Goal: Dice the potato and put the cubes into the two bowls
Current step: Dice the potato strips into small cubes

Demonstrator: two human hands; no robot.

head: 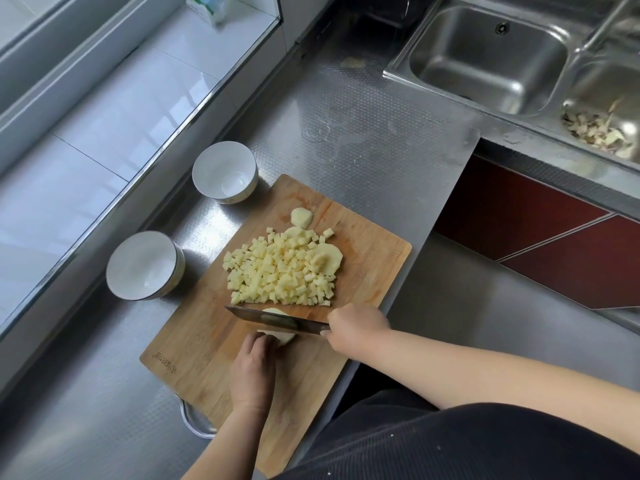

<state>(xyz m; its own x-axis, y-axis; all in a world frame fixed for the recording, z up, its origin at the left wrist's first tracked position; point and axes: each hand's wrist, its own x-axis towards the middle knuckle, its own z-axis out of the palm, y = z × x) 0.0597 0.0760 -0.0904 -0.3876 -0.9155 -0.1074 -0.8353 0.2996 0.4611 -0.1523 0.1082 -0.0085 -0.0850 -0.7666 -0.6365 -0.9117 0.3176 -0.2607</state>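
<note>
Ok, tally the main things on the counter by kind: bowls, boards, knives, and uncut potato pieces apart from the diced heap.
White ceramic bowls: 2
Rectangular wooden cutting board: 1
Steel cleaver: 1
Pale uncut potato pieces: 3
Total: 7

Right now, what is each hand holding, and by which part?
The right hand grips the cleaver by its handle. The left hand holds the potato piece down on the cutting board, fingers curled on its near end.
</note>
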